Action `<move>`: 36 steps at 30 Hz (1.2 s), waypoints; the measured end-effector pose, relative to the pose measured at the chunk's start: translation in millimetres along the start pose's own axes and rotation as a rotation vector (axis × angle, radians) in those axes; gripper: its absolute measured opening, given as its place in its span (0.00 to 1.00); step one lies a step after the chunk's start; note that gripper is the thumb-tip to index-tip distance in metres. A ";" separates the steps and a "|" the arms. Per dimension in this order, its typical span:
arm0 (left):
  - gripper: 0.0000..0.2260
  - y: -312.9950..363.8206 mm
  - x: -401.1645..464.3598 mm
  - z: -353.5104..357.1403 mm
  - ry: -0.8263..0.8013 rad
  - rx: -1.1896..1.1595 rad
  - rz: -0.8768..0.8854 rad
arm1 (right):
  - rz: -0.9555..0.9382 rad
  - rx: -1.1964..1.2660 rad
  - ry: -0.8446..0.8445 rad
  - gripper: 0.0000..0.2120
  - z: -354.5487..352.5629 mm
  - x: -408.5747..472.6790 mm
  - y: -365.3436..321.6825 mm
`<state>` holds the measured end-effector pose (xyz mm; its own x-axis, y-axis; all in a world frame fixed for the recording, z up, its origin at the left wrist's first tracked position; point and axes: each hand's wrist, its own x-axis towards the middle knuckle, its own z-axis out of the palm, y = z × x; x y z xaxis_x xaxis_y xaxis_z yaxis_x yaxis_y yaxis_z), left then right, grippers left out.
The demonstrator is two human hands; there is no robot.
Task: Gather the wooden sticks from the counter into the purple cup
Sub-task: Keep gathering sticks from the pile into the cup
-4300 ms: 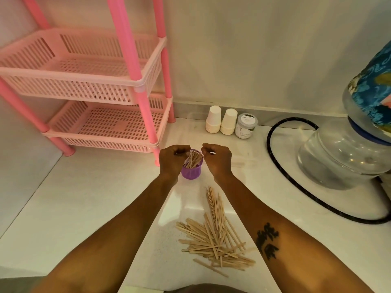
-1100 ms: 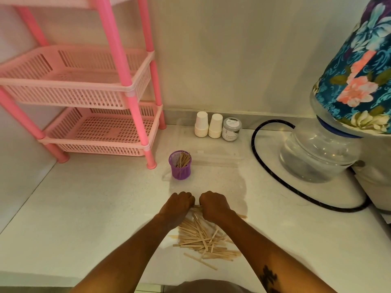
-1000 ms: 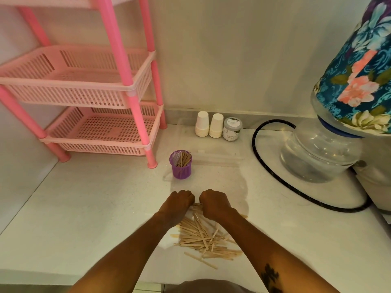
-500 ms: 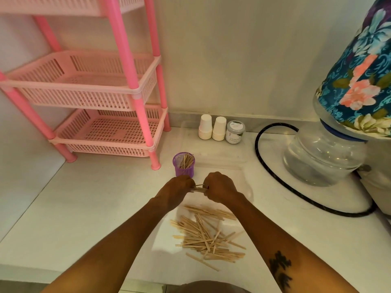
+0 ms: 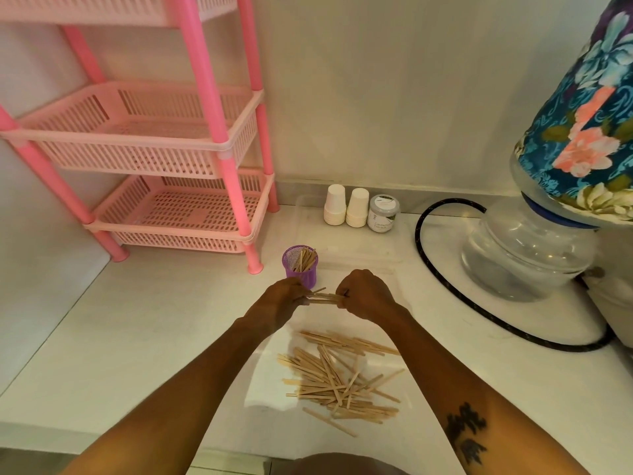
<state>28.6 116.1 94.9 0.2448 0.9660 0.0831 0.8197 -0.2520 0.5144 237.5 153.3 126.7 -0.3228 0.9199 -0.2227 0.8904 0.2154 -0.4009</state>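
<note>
Together, our two hands hold a small bundle of wooden sticks (image 5: 324,297) level above the bench (image 5: 137,337), just this side of the purple cup (image 5: 300,265). Our left hand (image 5: 279,305) pinches one end of the bundle and our right hand (image 5: 366,296) curls round the other. Inside the purple cup several sticks stand leaning. Nearer to us than the purple cup, a loose pile of sticks (image 5: 339,375) lies scattered on the bench. Left of the cup stands a pink rack (image 5: 219,159); beyond it, two paper cup stacks (image 5: 346,209) and a small jar (image 5: 383,214); to its right, a water bottle (image 5: 527,255) ringed by a black hose (image 5: 445,279).
</note>
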 end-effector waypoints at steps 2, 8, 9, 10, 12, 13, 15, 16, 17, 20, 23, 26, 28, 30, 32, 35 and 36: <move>0.09 -4.1 -6.2 1.0 0.014 -0.017 0.012 | 0.004 0.022 0.002 0.08 -1.4 1.0 -0.3; 0.07 -8.3 -9.6 -1.7 0.081 -0.037 0.067 | -0.005 0.120 0.012 0.05 -7.0 3.4 2.6; 0.07 -9.0 -9.0 -2.4 0.084 -0.037 0.074 | -0.017 0.131 0.010 0.05 -8.6 2.9 1.9; 0.08 -9.8 -8.7 -3.2 0.083 -0.037 0.084 | -0.030 0.141 0.003 0.06 -10.1 2.6 0.8; 0.09 -10.1 -8.7 -5.9 0.094 -0.026 0.102 | -0.052 0.159 -0.009 0.07 -12.9 1.6 -0.6; 0.09 -10.2 -8.2 -7.2 0.095 -0.024 0.108 | -0.058 0.171 -0.013 0.07 -14.2 1.2 -0.8; 0.09 -10.0 -7.7 -9.9 0.098 -0.026 0.115 | -0.064 0.194 -0.015 0.06 -17.1 1.2 -0.7; 0.09 -9.0 -7.9 -10.7 0.109 -0.030 0.123 | -0.064 0.202 -0.018 0.06 -18.0 1.6 -0.1; 0.09 -8.7 -8.3 -11.2 0.126 -0.044 0.131 | -0.061 0.207 -0.022 0.06 -18.5 1.9 0.8; 0.09 -11.7 -11.3 -13.8 0.164 -0.111 0.152 | -0.038 0.241 -0.018 0.06 -18.5 2.8 5.9; 0.06 -20.0 -16.3 -12.8 0.201 -0.111 0.089 | 0.013 0.339 0.020 0.04 -15.7 1.9 14.8; 0.06 -23.7 -18.9 -3.5 0.259 -0.223 -0.070 | 0.081 0.508 0.077 0.02 -4.9 0.1 20.8; 0.06 -19.7 -19.3 4.4 0.266 -0.294 -0.149 | 0.115 0.637 0.109 0.03 4.5 -1.6 19.8; 0.05 -16.7 -18.3 12.8 0.262 -0.351 -0.213 | 0.137 0.729 0.125 0.04 12.6 -3.0 16.3; 0.04 -11.7 -17.6 19.7 0.273 -0.493 -0.340 | 0.179 0.843 0.141 0.04 17.7 -4.2 12.1; 0.06 -3.5 -15.6 28.4 0.342 -0.803 -0.552 | 0.260 1.022 0.163 0.04 22.2 -5.8 6.2; 0.06 -0.9 -14.9 31.3 0.365 -0.888 -0.595 | 0.286 1.095 0.160 0.04 23.3 -6.3 4.0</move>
<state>40.3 100.1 66.5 -0.3469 0.9145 -0.2082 0.0613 0.2436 0.9679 235.6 140.8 105.8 -0.0393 0.9374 -0.3461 0.1420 -0.3376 -0.9305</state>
